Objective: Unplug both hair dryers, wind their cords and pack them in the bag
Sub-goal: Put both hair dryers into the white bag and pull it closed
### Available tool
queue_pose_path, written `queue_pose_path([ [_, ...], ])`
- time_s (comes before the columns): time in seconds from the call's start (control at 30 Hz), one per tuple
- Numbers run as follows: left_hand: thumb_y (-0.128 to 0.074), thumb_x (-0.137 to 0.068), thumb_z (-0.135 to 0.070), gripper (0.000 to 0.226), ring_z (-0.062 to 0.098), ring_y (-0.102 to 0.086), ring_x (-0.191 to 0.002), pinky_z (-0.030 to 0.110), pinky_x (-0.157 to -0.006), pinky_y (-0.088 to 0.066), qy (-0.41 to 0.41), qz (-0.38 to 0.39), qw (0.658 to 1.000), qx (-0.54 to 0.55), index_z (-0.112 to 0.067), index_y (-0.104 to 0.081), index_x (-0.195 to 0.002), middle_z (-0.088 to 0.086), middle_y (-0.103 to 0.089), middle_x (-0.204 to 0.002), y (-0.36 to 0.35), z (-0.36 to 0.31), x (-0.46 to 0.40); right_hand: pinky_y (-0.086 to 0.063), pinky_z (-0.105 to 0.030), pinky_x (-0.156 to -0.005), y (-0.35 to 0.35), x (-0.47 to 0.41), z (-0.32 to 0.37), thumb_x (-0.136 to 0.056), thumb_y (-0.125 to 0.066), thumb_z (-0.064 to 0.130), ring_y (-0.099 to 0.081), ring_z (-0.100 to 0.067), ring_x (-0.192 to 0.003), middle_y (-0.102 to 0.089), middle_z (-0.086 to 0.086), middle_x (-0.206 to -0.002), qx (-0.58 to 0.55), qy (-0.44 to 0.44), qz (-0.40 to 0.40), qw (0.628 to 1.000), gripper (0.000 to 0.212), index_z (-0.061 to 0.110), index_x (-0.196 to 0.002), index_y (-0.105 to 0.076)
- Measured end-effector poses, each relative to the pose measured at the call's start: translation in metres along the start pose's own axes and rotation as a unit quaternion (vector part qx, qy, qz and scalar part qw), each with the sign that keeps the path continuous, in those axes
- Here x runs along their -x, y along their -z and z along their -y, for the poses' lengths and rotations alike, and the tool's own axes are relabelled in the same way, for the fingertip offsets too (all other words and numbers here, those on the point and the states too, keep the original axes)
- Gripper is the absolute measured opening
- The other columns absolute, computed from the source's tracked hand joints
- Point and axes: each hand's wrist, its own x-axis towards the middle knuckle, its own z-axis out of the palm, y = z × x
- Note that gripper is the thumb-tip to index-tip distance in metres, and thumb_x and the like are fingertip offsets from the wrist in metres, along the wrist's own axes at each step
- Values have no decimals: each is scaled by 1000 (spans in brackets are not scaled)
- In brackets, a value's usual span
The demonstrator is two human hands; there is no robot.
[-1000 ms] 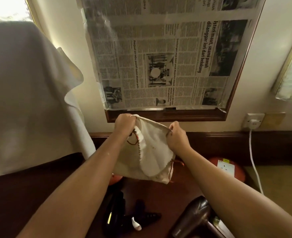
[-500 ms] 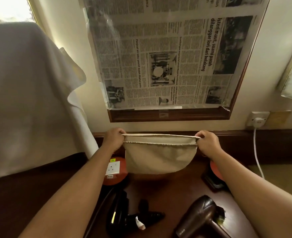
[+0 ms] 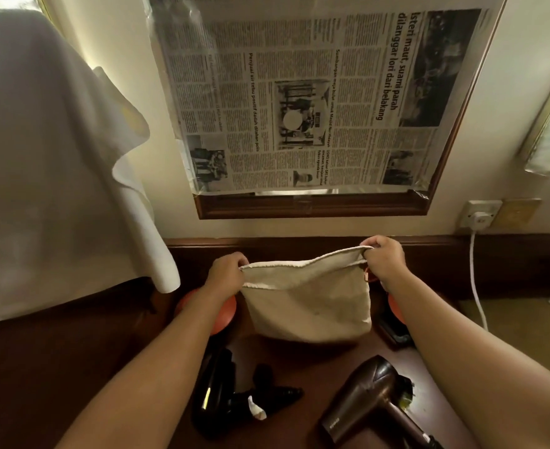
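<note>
A beige cloth drawstring bag point(image 3: 309, 303) hangs over the dark wooden table point(image 3: 299, 426), its bottom resting near the surface. My left hand point(image 3: 225, 273) pinches the left end of its rim and my right hand point(image 3: 385, 259) pinches the right end, which sits a little higher. The mouth is stretched wide. A black hair dryer point(image 3: 222, 393) lies in front of the bag on the left. A brown hair dryer point(image 3: 367, 400) lies on the right, beside my right forearm.
Two round red objects point(image 3: 222, 311) sit behind my arms, one on each side of the bag. A white plug with a white cord point(image 3: 476, 286) is in the wall socket at right. A newspaper-covered frame point(image 3: 315, 102) hangs ahead. White cloth point(image 3: 50, 163) drapes at left.
The bag went from bunched between my close hands to pulled wide open. Since half a second ago it has come down toward the table, and its right rim end has risen.
</note>
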Motion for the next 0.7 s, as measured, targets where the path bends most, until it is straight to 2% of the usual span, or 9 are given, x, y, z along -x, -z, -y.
queue_pose_path([
  [0.03,-51,-84,0,25,24,-61,-77,30,-63,-49,21,33,998,58,-12,-69,-98,9,-66,-93,-2,-3,1,-52,-33,-55,-2,-1,0,-83,-50,-4,-62,-24,-72,-65,-9,-84,-13,-1,7,1000,23,13,-85,-65],
  [0.1,-56,-88,-5,16,15,-46,-50,23,-44,-34,80,97,976,179,-11,-69,-94,6,-59,-72,-1,-6,5,-48,-28,-54,-3,-3,1,-83,-50,-6,-59,-20,-73,-63,-8,-83,-34,-2,18,999,22,10,-88,-65],
  [0.2,-58,-91,-10,11,9,-34,-44,19,-37,-24,110,128,954,247,-10,-68,-96,1,-51,-62,4,-2,6,-43,-24,-55,2,-7,-3,-84,-53,-6,-55,-15,-74,-60,-4,-83,-50,-14,23,998,20,8,-91,-65],
  [0.27,-59,-89,-8,10,8,-36,-41,18,-36,-25,111,99,953,265,-9,-69,-92,2,-52,-61,4,6,4,-43,-23,-56,7,-8,-7,-85,-53,-6,-55,-15,-77,-60,-4,-85,-33,-19,12,999,20,10,-89,-64],
  [0.37,-59,-86,-7,12,15,-46,-49,21,-42,-33,127,14,960,251,-11,-70,-85,5,-58,-65,2,19,-1,-47,-27,-54,15,-9,-14,-84,-54,-5,-58,-19,-71,-63,-8,-82,17,-4,0,1000,19,11,-84,-65],
  [0.47,-60,-84,-8,12,20,-60,-74,32,-65,-53,85,-46,992,78,-14,-70,-84,4,-65,-81,-3,27,-5,-48,-29,-52,14,-6,-19,-83,-56,-5,-60,-23,-68,-62,-9,-79,91,39,0,995,19,12,-79,-64],
  [0.53,-58,-85,-6,13,25,-61,-84,38,-76,-54,66,-67,994,47,-13,-70,-85,8,-66,-90,-9,26,-7,-49,-29,-57,9,-5,-21,-83,-53,-6,-60,-22,-76,-62,-7,-84,113,53,-17,992,21,12,-79,-64],
  [0.63,-55,-86,-7,17,26,-61,-86,34,-73,-51,70,-73,994,48,-12,-71,-89,7,-67,-91,-15,19,-9,-50,-33,-61,5,-8,-22,-85,-48,-5,-60,-23,-78,-63,-7,-87,117,44,-9,992,26,14,-81,-66],
  [0.7,-53,-84,-8,19,27,-62,-83,34,-70,-50,111,-58,987,106,-13,-71,-88,6,-67,-87,-18,16,-13,-55,-36,-61,6,-11,-23,-86,-45,-7,-64,-26,-76,-65,-9,-85,76,22,11,997,31,14,-83,-68],
])
